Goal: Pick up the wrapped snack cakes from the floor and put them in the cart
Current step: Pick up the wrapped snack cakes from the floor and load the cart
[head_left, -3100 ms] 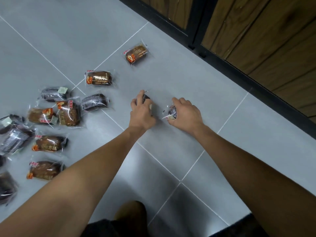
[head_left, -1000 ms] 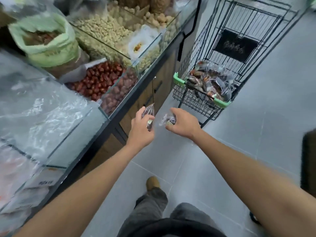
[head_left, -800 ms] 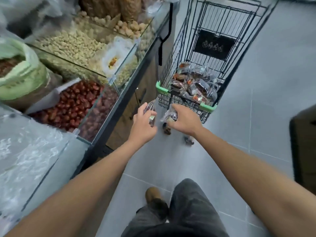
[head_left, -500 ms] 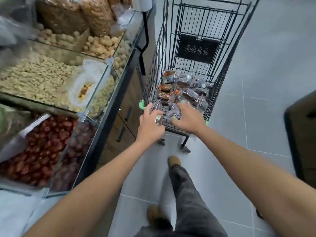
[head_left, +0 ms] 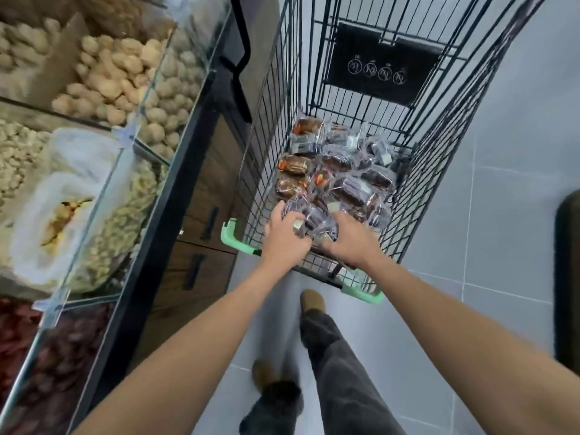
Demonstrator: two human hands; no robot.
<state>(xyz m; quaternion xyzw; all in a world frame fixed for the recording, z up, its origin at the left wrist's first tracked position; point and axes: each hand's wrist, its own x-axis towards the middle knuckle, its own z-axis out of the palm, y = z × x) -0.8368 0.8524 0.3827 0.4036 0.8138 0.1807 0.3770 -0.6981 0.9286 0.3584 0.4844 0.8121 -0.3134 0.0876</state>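
The wire cart [head_left: 234, 239] holds a heap of wrapped snack cakes [head_left: 342, 180].

A black panel [head_left: 376, 70] on the far wall of the cart [head_left: 273, 127] bears a row of four white circled marks, too small and blurred to read. The wrappers of the snack cakes [head_left: 345, 189] carry red-orange printed patches and small pale stickers, none of them legible.
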